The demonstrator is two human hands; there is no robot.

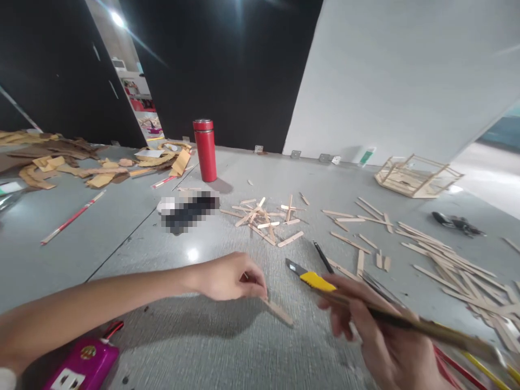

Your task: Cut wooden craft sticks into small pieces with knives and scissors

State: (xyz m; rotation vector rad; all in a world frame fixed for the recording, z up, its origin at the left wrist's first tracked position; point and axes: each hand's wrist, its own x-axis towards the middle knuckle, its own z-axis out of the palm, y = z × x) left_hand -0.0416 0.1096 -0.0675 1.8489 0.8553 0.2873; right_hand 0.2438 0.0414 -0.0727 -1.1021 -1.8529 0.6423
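Note:
My left hand (pixel 231 276) is closed in a pinch on one end of a wooden craft stick (pixel 279 313), whose other end points toward my right hand. My right hand (pixel 392 344) grips a utility knife (pixel 317 281) with a yellow front part. Its blade points to the upper left, above the grey table (pixel 211 346) and apart from the stick. A black pen (pixel 323 257) lies just beyond the knife. Past my hands is a loose pile of cut stick pieces (pixel 264 219).
More craft sticks (pixel 459 271) are strewn at the right, near a small wooden frame model (pixel 418 179). A red flask (pixel 206 151) stands at the back. Cardboard scraps (pixel 97 168) lie at far left, and a purple box with wires (pixel 85 365) is at the near left.

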